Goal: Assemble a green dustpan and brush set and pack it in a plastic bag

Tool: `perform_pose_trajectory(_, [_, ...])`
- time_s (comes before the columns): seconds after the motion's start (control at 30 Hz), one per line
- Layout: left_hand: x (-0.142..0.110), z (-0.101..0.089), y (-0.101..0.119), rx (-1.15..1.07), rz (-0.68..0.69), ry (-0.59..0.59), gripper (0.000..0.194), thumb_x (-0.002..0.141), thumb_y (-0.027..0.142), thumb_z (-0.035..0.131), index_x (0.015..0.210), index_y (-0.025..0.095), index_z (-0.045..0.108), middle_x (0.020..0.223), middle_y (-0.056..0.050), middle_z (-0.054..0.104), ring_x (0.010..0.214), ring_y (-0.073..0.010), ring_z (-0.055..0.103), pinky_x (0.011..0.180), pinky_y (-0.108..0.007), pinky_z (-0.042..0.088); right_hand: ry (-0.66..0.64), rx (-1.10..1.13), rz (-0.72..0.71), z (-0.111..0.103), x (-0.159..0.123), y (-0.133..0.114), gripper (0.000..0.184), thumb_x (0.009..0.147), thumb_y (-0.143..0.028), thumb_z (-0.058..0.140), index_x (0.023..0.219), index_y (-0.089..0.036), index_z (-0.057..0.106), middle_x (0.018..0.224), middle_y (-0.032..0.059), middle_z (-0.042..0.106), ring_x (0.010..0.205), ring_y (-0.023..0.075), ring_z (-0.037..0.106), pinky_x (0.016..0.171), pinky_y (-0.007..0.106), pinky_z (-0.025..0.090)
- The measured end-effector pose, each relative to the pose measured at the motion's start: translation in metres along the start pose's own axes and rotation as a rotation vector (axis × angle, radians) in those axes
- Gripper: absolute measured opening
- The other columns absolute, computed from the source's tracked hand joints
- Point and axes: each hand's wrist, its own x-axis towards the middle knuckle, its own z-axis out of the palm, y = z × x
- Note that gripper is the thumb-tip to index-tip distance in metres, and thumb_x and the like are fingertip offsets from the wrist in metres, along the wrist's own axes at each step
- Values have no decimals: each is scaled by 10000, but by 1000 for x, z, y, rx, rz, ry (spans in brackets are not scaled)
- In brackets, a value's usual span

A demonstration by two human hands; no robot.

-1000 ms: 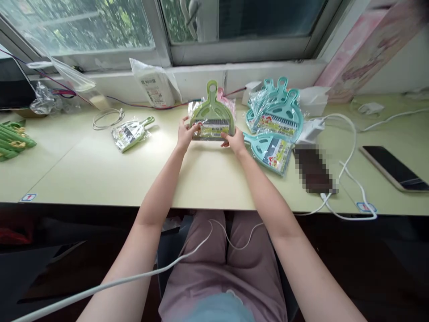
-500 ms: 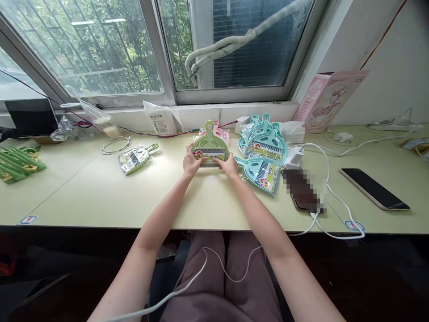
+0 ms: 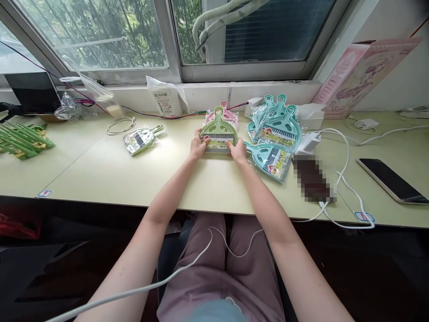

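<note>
A light-green dustpan-and-brush set (image 3: pixel 218 129) in clear wrapping stands tilted up, its handle pointing away from me. My left hand (image 3: pixel 198 146) grips its left edge with the thumb on the front. At the right edge my right hand (image 3: pixel 237 150) holds it the same way. Directly behind is a pink dustpan set (image 3: pixel 230 116), partly hidden by the green one. Close to my right hand lies a wrapped teal dustpan set (image 3: pixel 271 160), in front of a stack of teal dustpan sets (image 3: pixel 279 123). Another wrapped green dustpan set (image 3: pixel 140 139) lies to the left.
On the right are a blurred phone (image 3: pixel 313 179) with white cables (image 3: pixel 358 197), a second phone (image 3: pixel 395 181), a white charger (image 3: pixel 308 143) and a pink box (image 3: pixel 363 80). Bundled green items (image 3: pixel 25 138) lie far left. A white packet (image 3: pixel 166 98) leans by the window.
My view has tilted down and shifted left, so the desk items appear higher and farther right. Both hands keep hold of the green dustpan set, which stays in about the same place.
</note>
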Motion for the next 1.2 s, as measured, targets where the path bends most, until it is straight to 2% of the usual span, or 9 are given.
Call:
perform_pose_trajectory(0.13, [4,2,-5,-102,34,10,506,902,189,487,1405,203,438,1002,-87,725,896,-234,694,854,-391,554,-14,115,-52,-2,1,-2,460,909,-536,575,1179,-163,560,1150,155,666,747,232,712,617,346,594])
perform_pose_trajectory(0.27, [1,-2,0,-136,82,59,481,939,242,442,1420,227,439,1034,-91,716,874,-219,687,842,-381,559,-16,217,-119,-8,-3,-9,571,921,-645,469,1208,-158,546,1121,138,668,750,210,704,549,298,583])
perform_pose_trajectory(0.4, [-7,-13,7,-41,48,35,477,969,346,424,1437,260,454,945,-81,712,748,-224,675,783,-385,561,-32,168,-123,-10,-8,-12,646,920,-740,345,1166,-182,557,961,94,672,575,166,666,476,270,536])
perform_pose_trajectory(0.57, [-10,-21,11,99,91,42,457,980,320,413,1427,256,484,909,-79,715,860,-249,692,900,-390,508,-38,74,-61,-9,-10,-13,664,938,-738,254,1145,-190,564,764,62,630,487,192,629,463,307,508])
perform_pose_trajectory(0.73, [-6,-16,8,96,79,29,448,979,297,397,1410,229,499,857,-70,708,805,-231,686,864,-367,514,-12,38,-60,-5,-7,-11,651,963,-698,254,1173,-166,565,838,109,650,582,245,657,564,391,552])
perform_pose_trajectory(0.87, [-4,-19,9,83,34,21,459,987,328,382,1418,211,490,800,-62,692,737,-221,669,823,-368,524,-106,78,-11,-5,-5,-9,671,935,-738,291,1200,-182,558,975,135,676,572,229,667,543,374,547])
perform_pose_trajectory(0.93, [1,-28,9,48,7,70,523,972,382,448,1465,208,424,792,-55,689,731,-215,672,832,-368,525,-176,140,37,-5,-5,-10,722,914,-778,246,1251,-200,517,1029,130,686,550,200,673,538,342,550])
perform_pose_trajectory(1.03, [8,-55,2,12,-31,236,663,943,444,530,1520,208,305,814,-53,688,762,-212,687,837,-359,523,-250,259,87,-3,-7,-13,792,885,-813,107,1323,-227,408,954,97,729,521,168,673,535,287,552])
perform_pose_trajectory(1.2, [3,-131,-24,131,-122,600,585,997,417,436,1511,193,271,875,-58,676,780,-195,686,735,-310,512,-252,268,32,5,-16,-15,687,917,-777,165,1299,-239,357,854,29,767,498,134,664,515,217,500])
